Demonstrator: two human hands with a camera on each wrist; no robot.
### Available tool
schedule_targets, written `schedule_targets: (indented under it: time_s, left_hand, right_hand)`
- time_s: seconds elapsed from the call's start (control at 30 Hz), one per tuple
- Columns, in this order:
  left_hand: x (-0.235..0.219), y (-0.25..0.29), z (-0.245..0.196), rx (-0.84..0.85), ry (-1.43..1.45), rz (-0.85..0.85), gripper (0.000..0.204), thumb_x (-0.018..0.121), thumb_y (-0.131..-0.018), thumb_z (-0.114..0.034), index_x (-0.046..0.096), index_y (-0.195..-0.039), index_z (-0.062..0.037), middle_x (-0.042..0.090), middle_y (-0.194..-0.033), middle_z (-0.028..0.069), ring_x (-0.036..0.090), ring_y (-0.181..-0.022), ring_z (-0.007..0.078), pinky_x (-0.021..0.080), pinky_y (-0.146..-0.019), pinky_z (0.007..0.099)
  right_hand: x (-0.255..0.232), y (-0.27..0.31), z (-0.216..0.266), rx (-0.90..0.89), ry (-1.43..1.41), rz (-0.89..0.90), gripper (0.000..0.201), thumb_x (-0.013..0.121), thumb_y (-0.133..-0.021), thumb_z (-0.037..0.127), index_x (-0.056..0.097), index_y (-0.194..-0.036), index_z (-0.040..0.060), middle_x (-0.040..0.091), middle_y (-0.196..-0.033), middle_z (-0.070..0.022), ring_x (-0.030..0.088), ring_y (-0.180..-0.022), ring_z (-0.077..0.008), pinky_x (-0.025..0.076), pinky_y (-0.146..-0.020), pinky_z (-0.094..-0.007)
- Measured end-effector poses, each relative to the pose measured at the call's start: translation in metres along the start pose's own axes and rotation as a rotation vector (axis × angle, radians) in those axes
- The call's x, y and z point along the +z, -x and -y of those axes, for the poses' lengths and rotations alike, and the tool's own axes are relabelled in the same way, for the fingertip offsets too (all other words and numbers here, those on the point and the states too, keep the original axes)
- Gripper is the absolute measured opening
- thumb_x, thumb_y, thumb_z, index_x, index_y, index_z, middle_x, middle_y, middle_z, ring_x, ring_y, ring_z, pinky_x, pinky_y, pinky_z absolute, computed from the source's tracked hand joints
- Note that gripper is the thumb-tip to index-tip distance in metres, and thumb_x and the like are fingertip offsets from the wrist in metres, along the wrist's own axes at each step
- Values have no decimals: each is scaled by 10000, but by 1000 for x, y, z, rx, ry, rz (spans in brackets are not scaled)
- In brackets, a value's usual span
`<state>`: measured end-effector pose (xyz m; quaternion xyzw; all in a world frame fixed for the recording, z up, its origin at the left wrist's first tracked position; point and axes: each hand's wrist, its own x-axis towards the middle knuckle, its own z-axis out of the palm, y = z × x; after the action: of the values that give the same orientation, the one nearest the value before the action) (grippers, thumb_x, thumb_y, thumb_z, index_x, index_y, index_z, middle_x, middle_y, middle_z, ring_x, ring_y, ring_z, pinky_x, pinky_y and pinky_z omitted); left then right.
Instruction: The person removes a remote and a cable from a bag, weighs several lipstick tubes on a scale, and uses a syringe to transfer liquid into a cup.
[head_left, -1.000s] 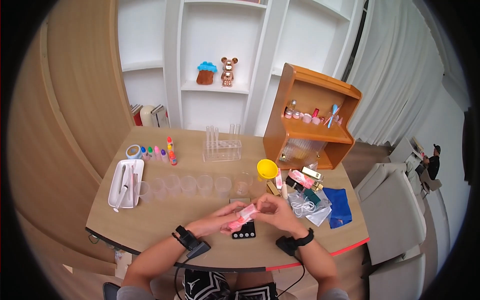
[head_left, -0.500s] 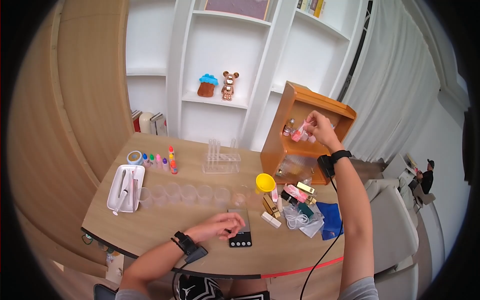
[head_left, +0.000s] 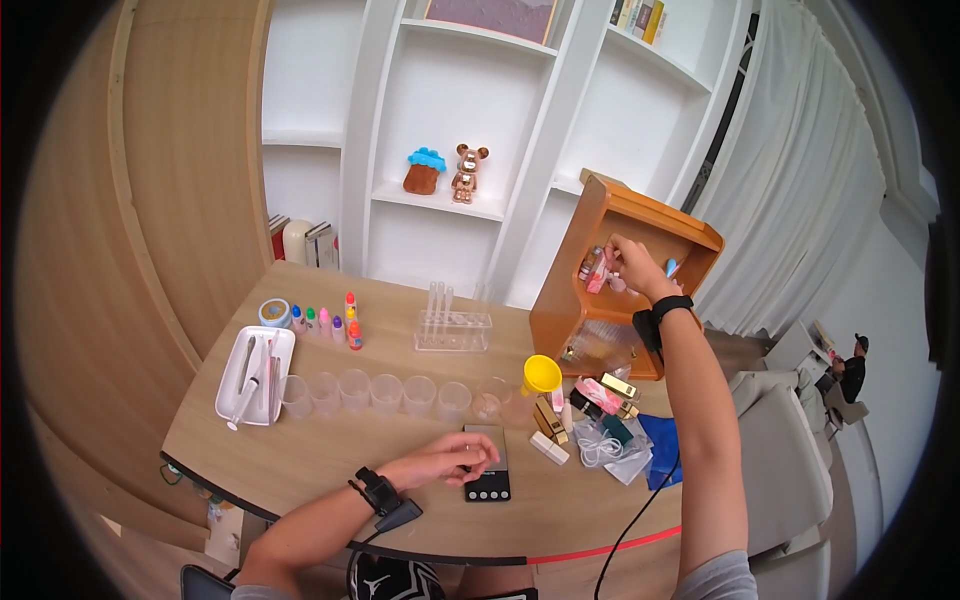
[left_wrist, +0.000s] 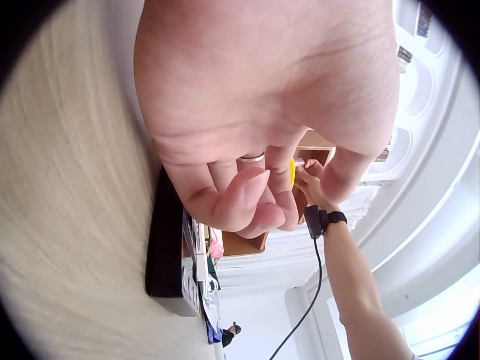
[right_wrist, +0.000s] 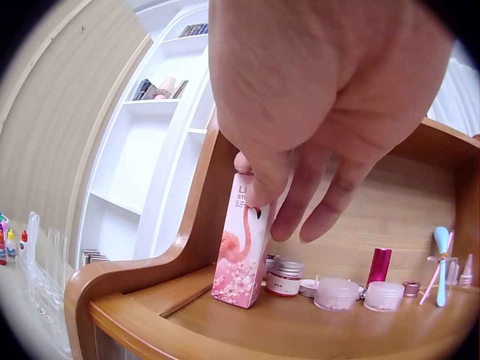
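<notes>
My right hand (right_wrist: 322,97) pinches the top of a pink flamingo-print box (right_wrist: 241,244), which stands upright on the upper shelf of the wooden cabinet (head_left: 560,275). Just beside the box on that shelf are a small jar (right_wrist: 285,277) and pale round pots (right_wrist: 336,294). My left hand (head_left: 455,460), its fingers loosely curled and holding nothing, is over the left part of the black scale (head_left: 488,485). In the left wrist view the left palm (left_wrist: 270,90) fills the upper part.
Several clear cups (head_left: 386,392) stand in a row behind the left hand. A white tray (head_left: 226,385) with tools lies left, a test-tube rack (head_left: 452,338) at the back. A yellow funnel (head_left: 542,374), a white box (head_left: 549,448) and a blue cloth (head_left: 660,450) are on the right.
From between both hands above the scale, the pink box has travelled up and right with my right hand onto the cabinet shelf. The left hand has let go of it and stays near the scale.
</notes>
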<state>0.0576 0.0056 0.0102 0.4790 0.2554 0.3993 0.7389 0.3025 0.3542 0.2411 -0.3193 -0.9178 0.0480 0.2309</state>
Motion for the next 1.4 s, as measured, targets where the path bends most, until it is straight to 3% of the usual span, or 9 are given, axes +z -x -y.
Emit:
schedule_targets:
  time_s: [0.3, 0.53, 0.6, 0.7, 0.8, 0.9, 1.0, 1.1, 1.4]
  left_hand:
    - [2, -1, 1, 2, -7, -17, 218, 496, -1078, -244, 579, -1146, -55, 464, -811, -13, 440, -720, 56, 308, -526, 194]
    - [2, 0, -2, -10, -11, -24, 201, 522, -1051, -228, 580, -1143, -60, 478, -811, -20, 431, -692, 50, 309, -541, 193]
    - [3, 0, -2, -4, -10, -26, 196, 521, -1050, -223, 580, -1140, -59, 476, -803, -21, 420, -675, 48, 301, -534, 193]
    - [3, 0, -3, 1, 0, -29, 188, 526, -1046, -214, 581, -1128, -55, 475, -784, -26, 398, -644, 44, 285, -520, 194]
    - [2, -1, -1, 8, -12, -39, 191, 515, -1059, -224, 585, -1123, -58, 430, -752, -42, 370, -646, 41, 269, -520, 199]
    - [0, -2, 1, 25, 6, -38, 181, 519, -1053, -216, 585, -1112, -58, 429, -745, -44, 365, -638, 39, 266, -514, 200]
    - [-1, -4, 3, 12, 2, -59, 177, 520, -1051, -211, 581, -1106, -55, 431, -743, -43, 365, -630, 38, 265, -511, 198]
    - [-1, -2, 0, 26, 1, -62, 172, 518, -1050, -205, 576, -1104, -52, 432, -742, -41, 369, -625, 38, 266, -509, 196]
    - [-2, -3, 3, 35, 44, -76, 157, 522, -1045, -186, 564, -1109, -48, 432, -753, -40, 379, -626, 37, 273, -499, 198]
  right_hand:
    - [-1, -1, 6, -16, -6, 26, 163, 568, -814, -104, 516, -929, -1, 656, -831, -199, 645, -829, -398, 518, -729, -434]
    - [-5, 7, -6, -29, 58, 5, 188, 598, -865, -94, 492, -984, 6, 658, -1035, -198, 692, -895, -331, 550, -762, -389]
    - [-17, 20, 7, -158, -13, -205, 256, 580, -814, -93, 525, -1046, 1, 626, -1035, -195, 651, -960, -374, 538, -830, -414]
    - [-28, 54, 37, -38, -151, -341, 262, 578, -834, -94, 518, -1071, 0, 606, -1076, -168, 654, -963, -314, 546, -838, -375]
    - [-15, 102, 63, -76, 49, -429, 138, 587, -868, -48, 593, -994, 7, 652, -879, -137, 654, -786, -273, 526, -699, -350]
    - [32, 144, 65, 59, -63, -199, 89, 639, -864, 21, 609, -947, 7, 670, -842, -165, 682, -766, -278, 542, -694, -381]
    - [95, 174, 63, 141, -40, 7, 142, 689, -845, 99, 639, -947, 15, 698, -846, -190, 689, -812, -402, 556, -744, -476]
    - [127, 182, 66, 217, -25, 165, 225, 707, -852, 195, 638, -981, 25, 710, -907, -210, 695, -865, -412, 556, -780, -499]
    - [163, 176, 64, 416, 144, 148, 382, 713, -839, 301, 600, -1053, 6, 710, -964, -270, 686, -949, -440, 544, -810, -520]
